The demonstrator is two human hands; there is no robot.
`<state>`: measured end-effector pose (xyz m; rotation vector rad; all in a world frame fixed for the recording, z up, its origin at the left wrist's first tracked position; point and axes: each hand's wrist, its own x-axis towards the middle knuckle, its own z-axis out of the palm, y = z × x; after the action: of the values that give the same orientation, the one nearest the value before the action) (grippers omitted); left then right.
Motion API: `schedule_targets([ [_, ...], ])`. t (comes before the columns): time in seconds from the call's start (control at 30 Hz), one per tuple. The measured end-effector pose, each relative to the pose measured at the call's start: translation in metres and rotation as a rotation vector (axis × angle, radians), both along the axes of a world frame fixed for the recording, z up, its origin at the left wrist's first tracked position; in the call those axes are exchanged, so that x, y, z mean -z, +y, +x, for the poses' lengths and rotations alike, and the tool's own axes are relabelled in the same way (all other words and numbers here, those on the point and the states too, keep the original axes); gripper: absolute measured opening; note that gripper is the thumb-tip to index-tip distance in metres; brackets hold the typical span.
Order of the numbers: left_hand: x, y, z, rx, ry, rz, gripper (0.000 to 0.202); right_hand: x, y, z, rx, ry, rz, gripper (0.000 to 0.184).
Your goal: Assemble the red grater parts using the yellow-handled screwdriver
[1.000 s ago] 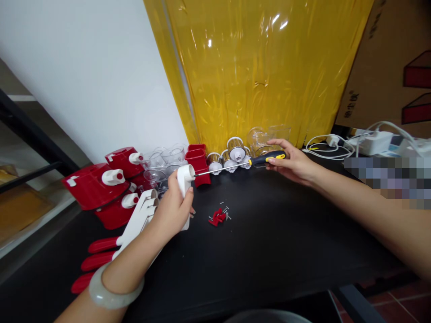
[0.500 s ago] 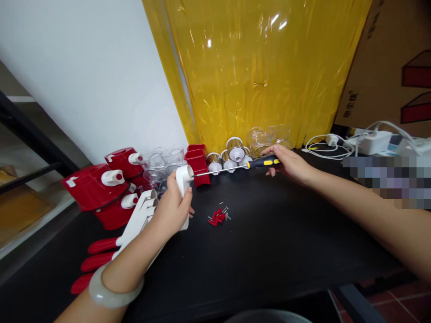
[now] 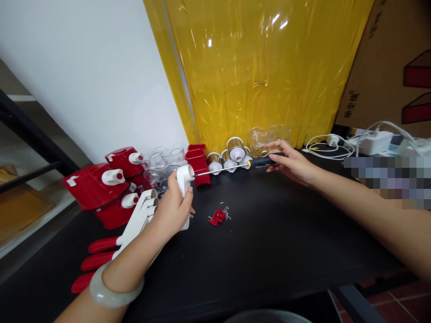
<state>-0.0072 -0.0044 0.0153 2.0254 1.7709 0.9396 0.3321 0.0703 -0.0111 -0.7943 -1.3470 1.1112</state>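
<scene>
My left hand [image 3: 173,208] is closed round a white plastic crank handle [image 3: 185,177], holding its round end up above the black table [image 3: 269,242]. My right hand [image 3: 292,162] grips the black and yellow handle of a screwdriver [image 3: 249,165]. The thin metal shaft runs left, and its tip sits in the open end of the white handle. A pale bangle is on my left wrist. Small red plastic clips and loose screws [image 3: 218,215] lie on the table between my hands.
Red housings with white hubs [image 3: 96,184], clear cups [image 3: 164,158], a red hopper [image 3: 198,163] and metal drum blades [image 3: 232,154] line the back left. White handles with red grips [image 3: 101,251] lie at the left. A yellow plastic curtain, white cables [image 3: 332,146] and a cardboard box stand behind.
My right hand has turned on the screwdriver handle, rolling forward and back, so the yellow stripe is now hidden. My left hand and the white handle have stayed in place.
</scene>
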Motion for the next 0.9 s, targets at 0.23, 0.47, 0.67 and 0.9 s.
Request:
schedule_targets([
  [0.23, 0.002, 0.001, 0.000, 0.013, -0.028, 0.003, 0.069, -0.007, -0.007, 0.000, -0.050, 0.068, -0.003, 0.048],
  [0.47, 0.000, -0.001, 0.001, 0.012, -0.017, -0.013, 0.068, -0.005, -0.006, 0.000, -0.020, 0.031, 0.036, 0.042],
  [0.67, 0.000, -0.001, 0.001, 0.013, -0.004, -0.015, 0.067, -0.002, -0.002, -0.002, 0.002, 0.022, 0.046, 0.034],
  [0.9, 0.001, 0.000, 0.000, 0.014, -0.012, -0.011, 0.066, 0.002, 0.004, 0.001, 0.030, -0.175, -0.003, 0.052],
])
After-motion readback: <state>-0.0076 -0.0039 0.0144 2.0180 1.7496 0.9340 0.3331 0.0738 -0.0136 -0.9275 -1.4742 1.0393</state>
